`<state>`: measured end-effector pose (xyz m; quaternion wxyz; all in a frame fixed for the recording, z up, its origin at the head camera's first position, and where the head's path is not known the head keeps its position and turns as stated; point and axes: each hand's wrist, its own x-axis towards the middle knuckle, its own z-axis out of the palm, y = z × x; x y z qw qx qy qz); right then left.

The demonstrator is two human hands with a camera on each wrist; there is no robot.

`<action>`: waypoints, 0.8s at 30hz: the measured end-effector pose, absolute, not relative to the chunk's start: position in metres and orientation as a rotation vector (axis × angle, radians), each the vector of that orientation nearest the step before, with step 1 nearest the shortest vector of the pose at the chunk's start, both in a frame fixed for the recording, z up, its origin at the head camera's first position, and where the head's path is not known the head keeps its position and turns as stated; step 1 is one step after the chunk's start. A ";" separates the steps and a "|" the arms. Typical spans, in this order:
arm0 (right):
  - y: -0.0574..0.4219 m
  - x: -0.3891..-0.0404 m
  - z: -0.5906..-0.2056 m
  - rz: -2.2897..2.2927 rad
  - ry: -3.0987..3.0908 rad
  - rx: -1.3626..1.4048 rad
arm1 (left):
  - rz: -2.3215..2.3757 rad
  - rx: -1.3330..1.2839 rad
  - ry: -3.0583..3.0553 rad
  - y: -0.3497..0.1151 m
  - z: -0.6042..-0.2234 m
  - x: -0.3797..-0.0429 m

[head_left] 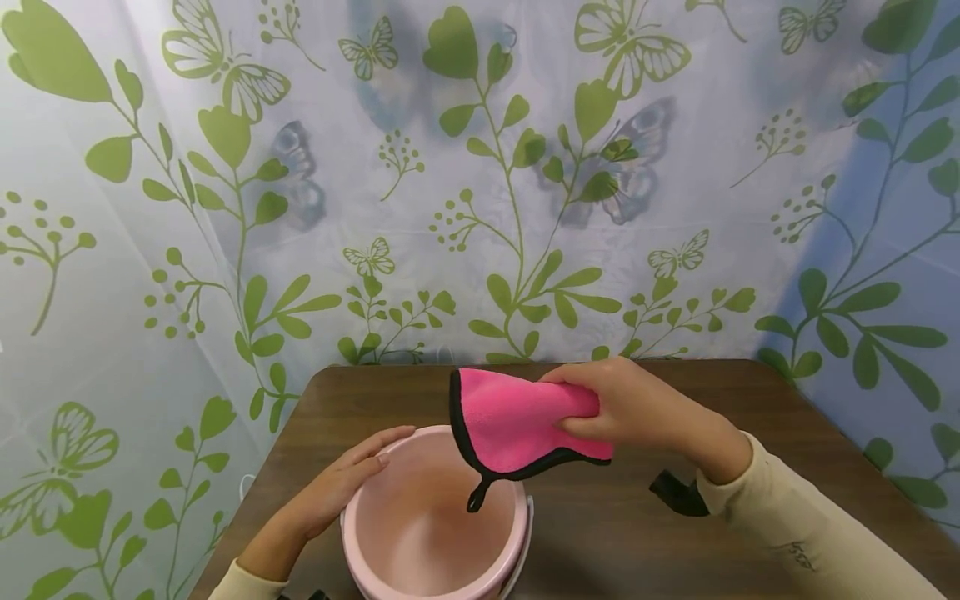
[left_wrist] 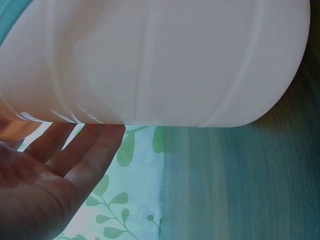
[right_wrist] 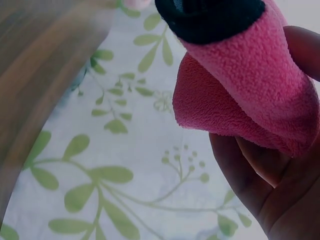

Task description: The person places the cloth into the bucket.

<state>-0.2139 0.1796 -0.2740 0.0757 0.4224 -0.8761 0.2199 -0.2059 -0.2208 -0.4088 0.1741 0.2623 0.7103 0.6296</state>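
Observation:
My right hand grips a pink cloth with black edging, above the right side of a pink bucket. The cloth's black hanging loop dangles over the bucket's opening. In the right wrist view the cloth is folded over, with fingers and thumb around it. My left hand is at the bucket's left rim. Seen from the left wrist, straight fingers of that hand touch the outer wall of the bucket.
The bucket stands on a dark wooden table, its pale handle hanging down the right side. A curtain printed with green leaves and butterflies surrounds the table. A black strap piece shows by the right sleeve.

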 end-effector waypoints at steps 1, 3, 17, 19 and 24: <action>0.176 -0.214 -0.275 0.660 -2.625 1.280 | 1.783 0.737 2.014 -0.221 -0.409 -0.206; 0.168 -0.214 -0.277 0.655 -2.619 1.306 | 1.777 0.719 2.016 -0.221 -0.408 -0.206; 0.120 -0.211 -0.292 0.495 -2.603 1.462 | 1.749 0.699 2.053 -0.221 -0.408 -0.206; 0.114 -0.210 -0.294 0.451 -2.597 1.473 | 1.743 0.690 2.057 -0.221 -0.409 -0.206; 0.102 -0.206 -0.296 0.369 -2.607 1.491 | 1.749 0.677 2.028 -0.220 -0.410 -0.206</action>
